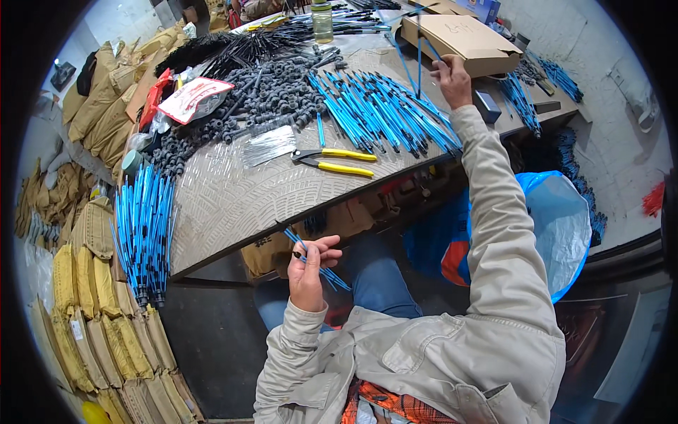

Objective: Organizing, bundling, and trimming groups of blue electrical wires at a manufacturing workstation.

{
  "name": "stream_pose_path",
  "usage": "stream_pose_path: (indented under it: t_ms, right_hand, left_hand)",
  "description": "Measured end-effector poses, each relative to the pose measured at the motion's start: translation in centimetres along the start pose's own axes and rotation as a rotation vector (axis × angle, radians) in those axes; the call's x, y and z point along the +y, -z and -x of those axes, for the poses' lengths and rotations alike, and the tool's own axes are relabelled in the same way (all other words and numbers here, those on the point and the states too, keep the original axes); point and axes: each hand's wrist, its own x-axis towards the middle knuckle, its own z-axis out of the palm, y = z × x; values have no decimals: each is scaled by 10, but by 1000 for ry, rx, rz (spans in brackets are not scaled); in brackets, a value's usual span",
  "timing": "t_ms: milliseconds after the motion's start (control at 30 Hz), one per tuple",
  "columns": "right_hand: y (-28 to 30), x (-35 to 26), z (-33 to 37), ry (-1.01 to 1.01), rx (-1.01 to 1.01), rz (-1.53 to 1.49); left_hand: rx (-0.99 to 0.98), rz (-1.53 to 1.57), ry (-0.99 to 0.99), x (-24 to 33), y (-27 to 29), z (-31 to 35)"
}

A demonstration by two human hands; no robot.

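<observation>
My left hand (pixel 307 279), low in front of the table edge, is closed round a few thin blue tubes (pixel 339 282), with a small black fitting by the thumb. Raised at the upper right, my right hand (pixel 453 83) pinches long blue tubes (pixel 405 65) that bend up and to the left. Below it, a wide pile of blue tubes with black ends (pixel 385 109) lies across the tabletop (pixel 240 194). Pliers with yellow handles (pixel 346 153) rest nearer the front edge, beside a clear packet of thin silvery strips (pixel 270 145).
Dark grey fittings (pixel 275 88) are heaped mid-table, with black pieces (pixel 247 53) behind. A tube bundle (pixel 145 226) overhangs the left edge. A cardboard box (pixel 462 42) and a bottle (pixel 322 25) stand at the back. At right hangs a blue bag (pixel 558 219); sacks (pixel 106 297) line the left.
</observation>
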Motion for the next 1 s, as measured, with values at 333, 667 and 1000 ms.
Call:
stream_pose_path:
  t_ms: [333,667,1000]
  right_hand:
    - [65,-133,98,-129,-130,-682]
    - [50,-207,184,-487,-507,-854]
    - [50,-232,189,-239,-649,-737]
  left_hand:
    - [92,-31,-206,64,39,-47]
    - [-9,115,-281,58,-22,-57]
    - [253,-306,-437,43,-7,-47]
